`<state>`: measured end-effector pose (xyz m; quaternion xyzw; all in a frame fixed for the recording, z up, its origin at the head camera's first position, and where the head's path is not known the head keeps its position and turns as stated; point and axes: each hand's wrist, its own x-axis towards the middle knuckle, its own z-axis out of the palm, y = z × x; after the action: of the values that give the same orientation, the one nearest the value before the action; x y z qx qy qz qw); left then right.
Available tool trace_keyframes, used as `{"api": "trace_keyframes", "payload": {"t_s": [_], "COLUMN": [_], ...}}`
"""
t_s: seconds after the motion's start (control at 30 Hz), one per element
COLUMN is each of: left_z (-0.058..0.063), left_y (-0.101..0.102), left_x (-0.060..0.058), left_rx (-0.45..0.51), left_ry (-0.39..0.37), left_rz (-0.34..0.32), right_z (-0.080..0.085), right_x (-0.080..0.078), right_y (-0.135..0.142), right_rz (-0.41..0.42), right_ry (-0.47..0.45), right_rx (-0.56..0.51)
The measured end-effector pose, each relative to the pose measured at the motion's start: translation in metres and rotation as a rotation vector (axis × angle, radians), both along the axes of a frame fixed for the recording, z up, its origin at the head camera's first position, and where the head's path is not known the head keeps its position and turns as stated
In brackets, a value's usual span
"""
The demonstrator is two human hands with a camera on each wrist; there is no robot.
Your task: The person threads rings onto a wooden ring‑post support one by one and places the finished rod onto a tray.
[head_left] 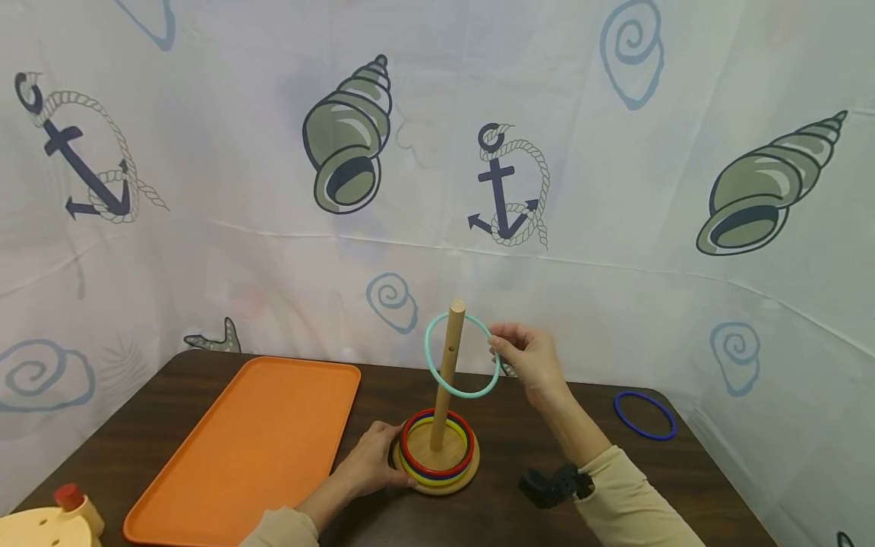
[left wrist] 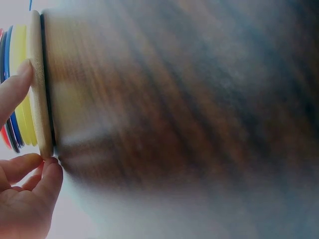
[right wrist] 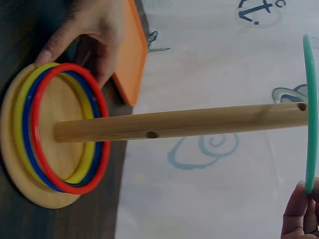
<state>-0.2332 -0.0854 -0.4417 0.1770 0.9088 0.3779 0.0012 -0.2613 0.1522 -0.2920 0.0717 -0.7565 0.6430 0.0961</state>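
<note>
A wooden ring-toss stand, with an upright peg (head_left: 447, 357) on a round base (head_left: 447, 490), stands on the table. Red (right wrist: 35, 119), blue (right wrist: 26, 117) and yellow (right wrist: 19, 124) rings lie stacked on the base, around the foot of the peg. My left hand (head_left: 372, 460) grips the base's left edge, its thumb at the front in the head view. With thumb and fingertips, my right hand (head_left: 533, 361) pinches the right side of a teal ring (head_left: 469, 394). That ring hangs tilted around the upper peg, with the peg's tip showing above it.
An orange tray (head_left: 253, 448) lies left of the stand. One dark blue ring (head_left: 645, 433) rests on the table's far right. At the near left is a pale wooden piece (head_left: 48, 528) with a red peg (head_left: 68, 496). A printed curtain (head_left: 437, 190) hangs behind the table.
</note>
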Motion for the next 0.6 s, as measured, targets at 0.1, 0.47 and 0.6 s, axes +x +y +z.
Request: {"api": "trace_keyframes", "payload": {"t_s": [0.1,0.47,0.6], "left_z": [0.000,0.001,0.001], "left_y": [0.000,0.000,0.000], "left_x": [0.000,0.000,0.001], "left_rx": [-0.001,0.001,0.005], "left_ry": [0.004,0.010,0.012], "left_rz": [-0.002,-0.006,-0.008], "right_z": [-0.010,-0.047,-0.056], "right_x": [0.000,-0.003,-0.003], "right_y": [0.000,0.003,0.003], "right_rz": [-0.002,-0.013,-0.013], "right_ry": [-0.026,-0.056,-0.057], "right_rx": [0.024,0.026,0.024]}}
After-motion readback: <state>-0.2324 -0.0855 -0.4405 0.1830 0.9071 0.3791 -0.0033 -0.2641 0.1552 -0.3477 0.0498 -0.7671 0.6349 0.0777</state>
